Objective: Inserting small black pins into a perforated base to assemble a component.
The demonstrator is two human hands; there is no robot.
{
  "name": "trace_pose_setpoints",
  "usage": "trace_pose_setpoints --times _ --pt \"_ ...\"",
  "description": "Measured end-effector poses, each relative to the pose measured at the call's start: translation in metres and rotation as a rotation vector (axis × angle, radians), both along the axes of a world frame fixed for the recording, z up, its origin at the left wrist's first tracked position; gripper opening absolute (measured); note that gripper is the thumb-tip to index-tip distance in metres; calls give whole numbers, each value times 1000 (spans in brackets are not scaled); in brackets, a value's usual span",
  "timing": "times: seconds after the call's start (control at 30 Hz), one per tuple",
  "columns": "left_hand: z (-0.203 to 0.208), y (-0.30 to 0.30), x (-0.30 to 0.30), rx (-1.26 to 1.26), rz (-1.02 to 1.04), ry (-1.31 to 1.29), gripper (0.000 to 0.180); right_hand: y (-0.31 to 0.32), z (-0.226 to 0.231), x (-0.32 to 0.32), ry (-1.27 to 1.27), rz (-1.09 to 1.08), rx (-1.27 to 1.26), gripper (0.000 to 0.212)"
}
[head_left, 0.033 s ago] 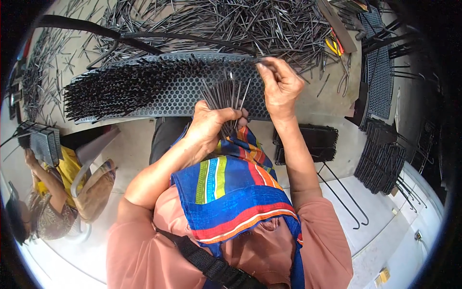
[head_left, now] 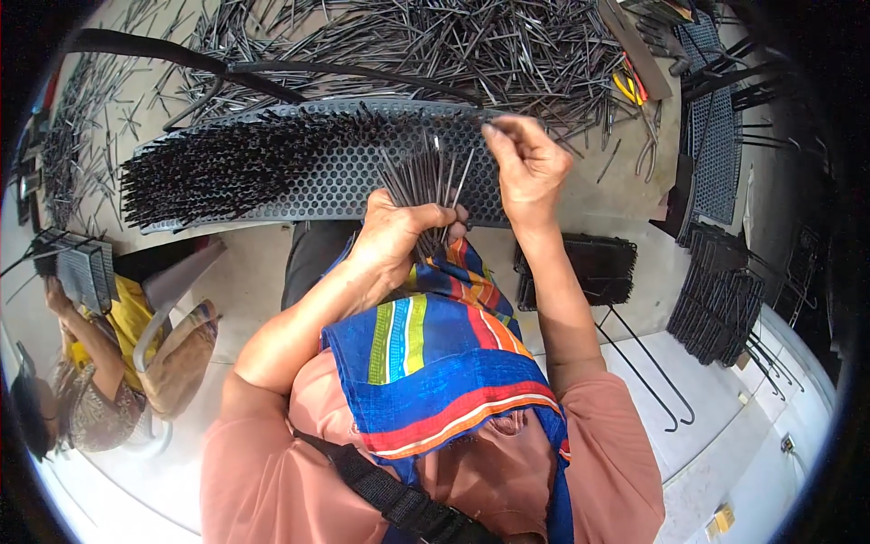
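A bundle of thin dark sticks (head_left: 419, 178) fans upward from my left hand (head_left: 391, 234), whose fingers are wrapped round its lower end. Before me lies a long grey perforated panel (head_left: 335, 186) with rows of round holes. Black bristle-like sticks (head_left: 213, 168) stand densely on its left part and thin out along the far edge. My right hand (head_left: 533, 170) is at the panel's far right corner, thumb and forefinger pinched together. Anything between those fingertips is too small to make out.
Loose dark sticks (head_left: 408, 45) heap beyond the panel, under a bent black bar (head_left: 163, 50). Pliers (head_left: 634, 91) with coloured handles lie at right. Black bristled pieces with wire handles (head_left: 716, 299) stack to my right. Another person's arm (head_left: 86, 331) works at far left.
My right hand has shifted very slightly down, toward me, with its fingers still pinched. The left hand and the bundle look unmoved.
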State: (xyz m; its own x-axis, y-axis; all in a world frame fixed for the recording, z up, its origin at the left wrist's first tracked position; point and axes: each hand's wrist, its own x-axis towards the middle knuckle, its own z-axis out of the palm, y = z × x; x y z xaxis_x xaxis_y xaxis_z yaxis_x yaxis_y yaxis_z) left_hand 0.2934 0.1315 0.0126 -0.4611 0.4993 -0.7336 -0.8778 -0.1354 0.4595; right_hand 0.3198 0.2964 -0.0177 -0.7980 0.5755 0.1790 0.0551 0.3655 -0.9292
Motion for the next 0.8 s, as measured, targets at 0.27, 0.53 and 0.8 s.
trace_pose_setpoints --times 0.27,0.53,0.8 --pt "4 5 5 -9 -106 25 12 5 15 23 -393 300 -859 10" --pt "1 -2 4 -70 -44 35 13 17 13 11 270 -177 -389 11" --pt "3 1 3 -101 -80 71 11 21 3 0 218 -17 76 10"
